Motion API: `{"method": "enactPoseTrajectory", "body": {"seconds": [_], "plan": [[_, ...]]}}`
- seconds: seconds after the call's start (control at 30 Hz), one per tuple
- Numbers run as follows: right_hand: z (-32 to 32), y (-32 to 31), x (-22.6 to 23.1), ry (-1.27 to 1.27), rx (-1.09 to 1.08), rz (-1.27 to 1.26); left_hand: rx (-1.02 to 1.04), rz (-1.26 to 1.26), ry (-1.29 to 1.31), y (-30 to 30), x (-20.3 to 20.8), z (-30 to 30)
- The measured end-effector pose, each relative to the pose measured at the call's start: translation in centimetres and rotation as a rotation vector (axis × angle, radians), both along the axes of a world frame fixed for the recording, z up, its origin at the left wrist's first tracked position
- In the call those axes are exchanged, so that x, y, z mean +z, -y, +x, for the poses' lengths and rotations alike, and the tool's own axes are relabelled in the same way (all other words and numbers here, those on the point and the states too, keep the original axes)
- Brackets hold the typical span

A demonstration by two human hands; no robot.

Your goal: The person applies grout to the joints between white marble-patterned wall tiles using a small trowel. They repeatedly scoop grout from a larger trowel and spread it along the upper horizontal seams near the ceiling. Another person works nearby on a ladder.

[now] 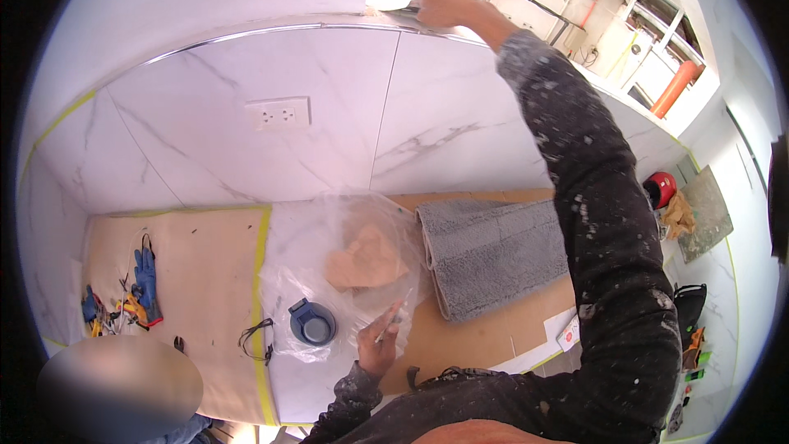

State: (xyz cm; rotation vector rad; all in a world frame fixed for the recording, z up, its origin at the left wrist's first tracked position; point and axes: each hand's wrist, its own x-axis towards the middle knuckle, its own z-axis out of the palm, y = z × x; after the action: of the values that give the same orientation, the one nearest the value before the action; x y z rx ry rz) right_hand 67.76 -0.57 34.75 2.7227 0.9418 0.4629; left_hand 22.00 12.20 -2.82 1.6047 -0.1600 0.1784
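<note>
My right arm, in a dark sleeve specked with white, reaches up to the opening's ledge above the marble-look wall panels (pixel 460 131). My right hand (pixel 448 10) is closed there around a thin dark thing whose kind I cannot make out. Low in the middle, my left hand (pixel 380 345) is closed on a slim pale stick-like thing. It is beside a clear plastic bag (pixel 345 222) with a beige mass (pixel 366 259) in or under it. A bottle with a dark blue lid (pixel 312 325) stands to the left of that hand.
A folded grey mat (pixel 493 255) lies on brown board at right. Blue gloves (pixel 145 275) and several tools (pixel 115 312) lie at left, near another person's blurred head (pixel 119 386). A black cable (pixel 256 341) lies beside the bottle. A wall socket (pixel 279 113) sits in the panels.
</note>
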Motion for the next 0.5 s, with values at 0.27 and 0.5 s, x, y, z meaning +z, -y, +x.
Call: {"method": "enactPoseTrajectory", "body": {"seconds": [0.27,0.5], "plan": [[-1.8,4.1,4.4,0.028,0.038,0.039,-0.053,-0.039,-0.134,0.0,0.4,-0.8],[1.0,1.1,1.5,-0.039,-0.093,0.051,-0.005,-0.045,-0.018,0.1,0.4,0.0]]}}
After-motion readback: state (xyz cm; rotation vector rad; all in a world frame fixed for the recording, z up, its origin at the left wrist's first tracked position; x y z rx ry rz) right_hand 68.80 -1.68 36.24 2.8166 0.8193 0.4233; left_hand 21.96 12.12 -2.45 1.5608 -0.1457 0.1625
